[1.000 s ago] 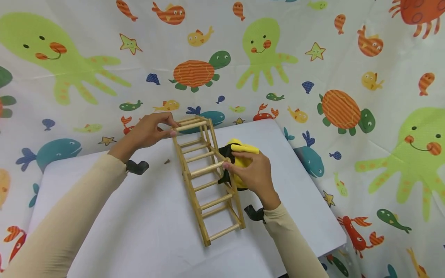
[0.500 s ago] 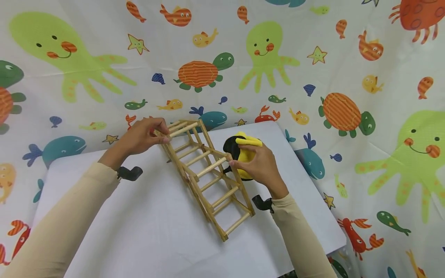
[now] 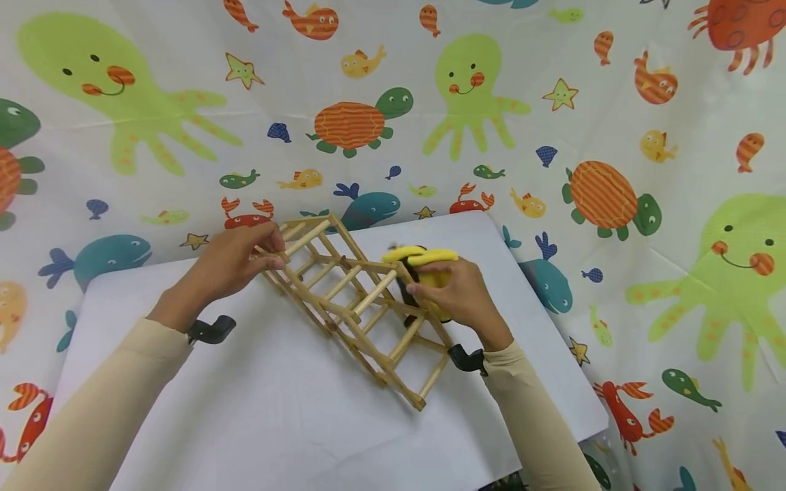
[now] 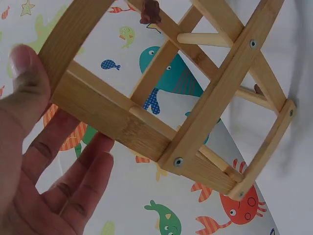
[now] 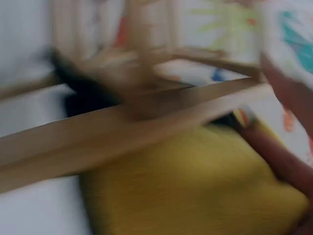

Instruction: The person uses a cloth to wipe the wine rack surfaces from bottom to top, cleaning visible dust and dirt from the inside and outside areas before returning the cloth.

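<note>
A light wooden ladder-like rack [image 3: 368, 300] with round rungs is held tilted over the white table. My left hand [image 3: 236, 262] pinches its far left end; in the left wrist view, the thumb of the left hand [image 4: 63, 181] lies against an end bar [image 4: 112, 117], with fingers beneath. My right hand [image 3: 457, 293] grips the rack's right side, thumb at a corner. Behind that side, close to the right fingers, is a yellow-and-black object [image 3: 437, 279] whose kind is unclear. It fills much of the blurred right wrist view as a yellow surface [image 5: 195, 181].
The white table [image 3: 245, 409] extends under the rack, with its right edge beyond my right arm. A curtain [image 3: 393, 68] printed with sea animals hangs behind and at the right. A small brown piece [image 4: 150, 12] shows by a rack bar in the left wrist view.
The rack has turned and tilted, its upper end moving left and its near end shifting right. My left hand has moved left and down with it; my right hand has shifted slightly right.
</note>
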`<state>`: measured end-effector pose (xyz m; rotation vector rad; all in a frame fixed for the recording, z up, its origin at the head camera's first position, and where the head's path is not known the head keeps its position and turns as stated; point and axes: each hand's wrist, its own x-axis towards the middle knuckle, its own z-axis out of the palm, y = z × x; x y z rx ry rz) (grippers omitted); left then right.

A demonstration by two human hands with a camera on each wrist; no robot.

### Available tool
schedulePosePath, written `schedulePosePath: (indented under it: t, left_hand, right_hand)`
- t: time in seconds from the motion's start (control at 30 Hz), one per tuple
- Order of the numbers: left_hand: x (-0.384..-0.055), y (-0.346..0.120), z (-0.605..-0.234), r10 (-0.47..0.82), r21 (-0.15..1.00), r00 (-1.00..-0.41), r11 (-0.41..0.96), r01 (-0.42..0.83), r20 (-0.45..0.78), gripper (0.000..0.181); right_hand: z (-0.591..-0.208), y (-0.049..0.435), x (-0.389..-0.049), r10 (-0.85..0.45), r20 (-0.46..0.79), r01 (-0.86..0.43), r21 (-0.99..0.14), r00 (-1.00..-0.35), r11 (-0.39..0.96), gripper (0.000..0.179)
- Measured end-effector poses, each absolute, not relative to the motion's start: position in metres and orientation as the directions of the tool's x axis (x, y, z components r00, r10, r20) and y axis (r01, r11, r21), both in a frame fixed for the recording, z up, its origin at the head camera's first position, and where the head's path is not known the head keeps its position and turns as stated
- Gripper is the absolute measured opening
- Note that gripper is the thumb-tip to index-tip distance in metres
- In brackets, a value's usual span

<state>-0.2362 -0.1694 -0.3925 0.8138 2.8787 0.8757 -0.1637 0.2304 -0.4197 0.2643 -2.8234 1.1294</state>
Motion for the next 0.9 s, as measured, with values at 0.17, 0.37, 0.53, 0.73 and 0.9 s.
schedulePosePath:
  t: [0.17,0.37,0.53,0.73,0.9]
  left_hand:
    - [-0.220,-0.168,-0.397,0.451,0.460,-0.878,0.753,0.471,0.160,0.030]
    - [-0.205,-0.156,-0.403,0.406,0.401,-0.880,0.784,0.474,0.247,0.036]
    - [-0.199,-0.145,-0.408,0.372,0.393,-0.889,0.800,0.454,0.268,0.047]
    - [-0.196,-0.130,-0.415,0.348,0.398,-0.889,0.801,0.447,0.299,0.058]
    - [-0.195,-0.118,-0.420,0.320,0.407,-0.882,0.796,0.449,0.346,0.051]
  right_hand:
    - [-0.426,0.217,-0.166,-0.054,0.324,-0.270,-0.670,-0.945,0.691,0.054]
    - [-0.423,0.205,-0.163,-0.004,0.604,-0.455,-0.597,-0.797,0.661,0.045]
    - [-0.418,0.202,-0.163,0.040,0.686,-0.519,-0.586,-0.726,0.623,0.025]
    - [-0.416,0.210,-0.164,0.078,0.703,-0.539,-0.606,-0.707,0.585,0.030]
    - [-0.408,0.215,-0.163,0.092,0.718,-0.556,-0.608,-0.690,0.567,0.034]
